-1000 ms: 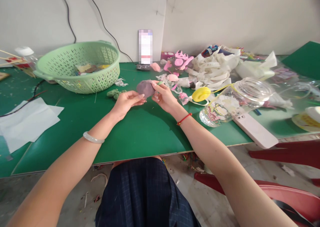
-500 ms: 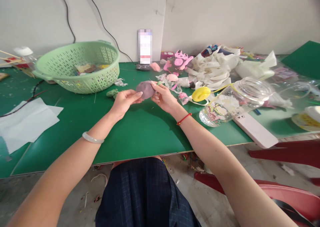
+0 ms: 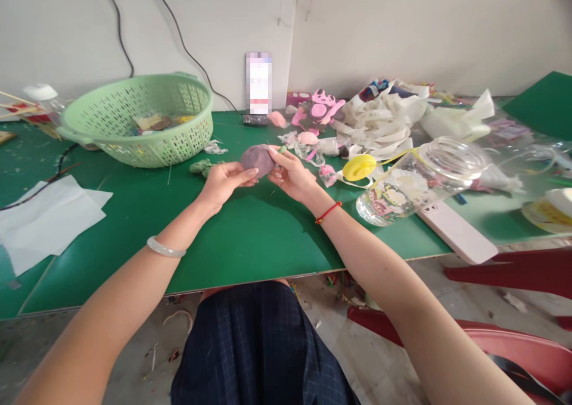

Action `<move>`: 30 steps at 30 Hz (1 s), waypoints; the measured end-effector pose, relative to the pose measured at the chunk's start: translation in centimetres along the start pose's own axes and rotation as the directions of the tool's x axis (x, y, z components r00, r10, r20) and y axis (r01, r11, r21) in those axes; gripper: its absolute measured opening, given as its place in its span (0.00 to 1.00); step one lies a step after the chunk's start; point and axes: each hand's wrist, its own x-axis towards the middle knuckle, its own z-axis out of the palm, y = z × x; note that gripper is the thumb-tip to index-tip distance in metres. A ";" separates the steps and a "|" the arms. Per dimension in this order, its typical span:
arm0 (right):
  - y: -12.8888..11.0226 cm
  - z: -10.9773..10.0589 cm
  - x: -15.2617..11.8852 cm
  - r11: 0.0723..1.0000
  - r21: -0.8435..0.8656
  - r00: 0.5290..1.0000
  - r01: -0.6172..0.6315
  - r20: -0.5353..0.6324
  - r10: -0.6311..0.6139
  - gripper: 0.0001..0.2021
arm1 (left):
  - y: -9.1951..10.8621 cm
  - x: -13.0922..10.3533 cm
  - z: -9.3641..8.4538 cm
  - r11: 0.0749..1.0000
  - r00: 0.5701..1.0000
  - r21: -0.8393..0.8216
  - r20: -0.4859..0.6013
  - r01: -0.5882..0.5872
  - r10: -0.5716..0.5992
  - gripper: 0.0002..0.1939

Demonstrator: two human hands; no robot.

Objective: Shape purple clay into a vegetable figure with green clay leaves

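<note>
Between my hands, above the green table, is a flattened purple-grey disc of what looks like modelling clay. My left hand pinches its left edge, thumb on the near face and fingers behind. With thumb and fingers, my right hand grips the right edge. A small green bit shows by the right fingers; whether it touches them I cannot tell. A green lump lies just beyond my left hand. Pink clay pieces and clear wrapping sit past my right hand.
A green plastic basket with small items stands at the back left. White paper sheets lie at left. On the right are a clear bottle with a yellow lid, a pale phone and white strips. A screen leans at the wall.
The clay disc and both hands have shifted very slightly left. Both hands keep their hold on its edges, and nothing else has visibly moved.
</note>
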 end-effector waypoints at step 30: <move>-0.1 -0.1 0.2 1.000 0.009 0.999 -0.005 -0.046 0.005 0.21 | 0.3 0.2 -0.1 0.999 0.999 0.020 -0.018 0.038 -0.037 0.34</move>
